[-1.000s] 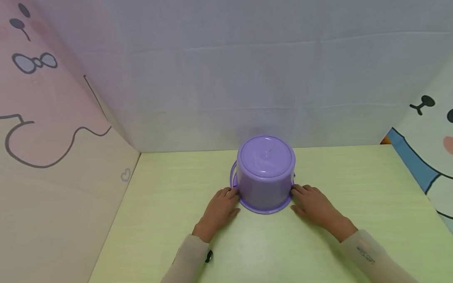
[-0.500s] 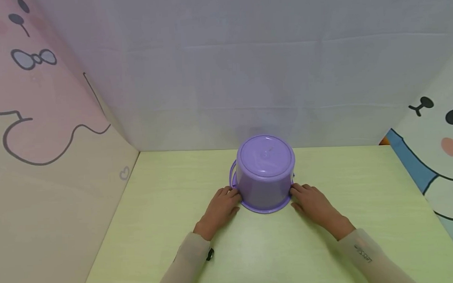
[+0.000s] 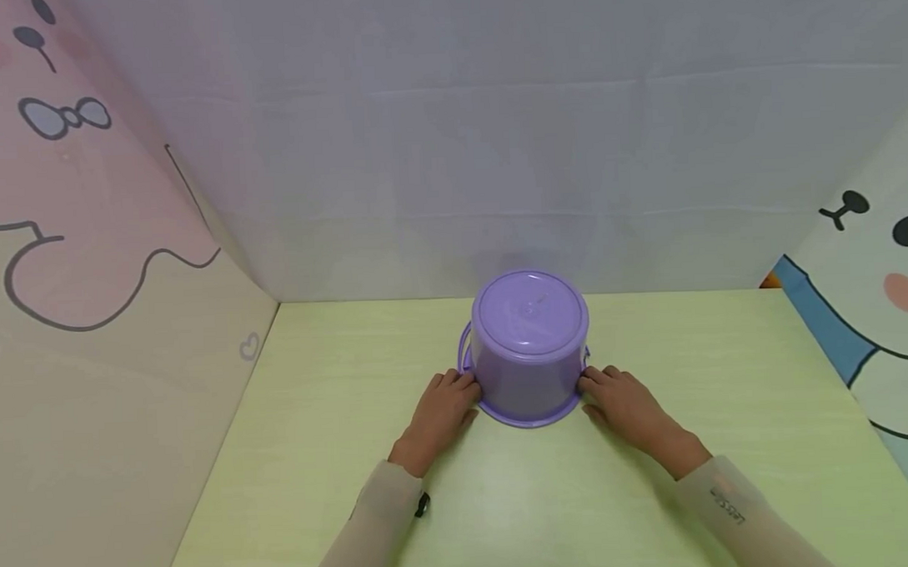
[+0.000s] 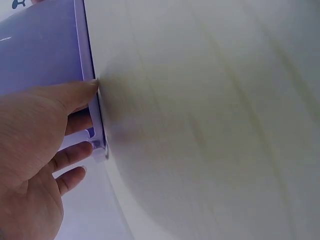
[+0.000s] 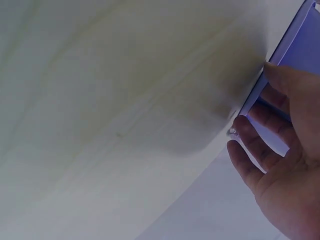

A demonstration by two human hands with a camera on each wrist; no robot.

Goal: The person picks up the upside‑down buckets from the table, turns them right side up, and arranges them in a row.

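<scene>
A purple plastic bucket (image 3: 531, 381) stands upside down on the table, its round base facing up and its rim on the tabletop. At its left side my left hand (image 3: 441, 413) grips the rim near the handle (image 3: 463, 350). In the left wrist view the thumb (image 4: 82, 92) presses the rim's edge, with a finger on its far side. My right hand (image 3: 625, 407) grips the rim on the opposite side. The right wrist view shows that thumb (image 5: 280, 77) on the rim and the other fingers bent beside it. The bucket's inside is hidden.
The pale yellow-green table (image 3: 351, 354) runs back to a light curtain-like wall (image 3: 450, 175) just behind the bucket. Printed cartoon panels flank it, a pink and beige one (image 3: 107, 245) at left and a white and blue one (image 3: 875, 302) at right.
Both hands stay at the bucket's rim, with slight finger shifts. The bucket sits nearly where it was, a touch further left in the head view, which itself has shifted slightly.
</scene>
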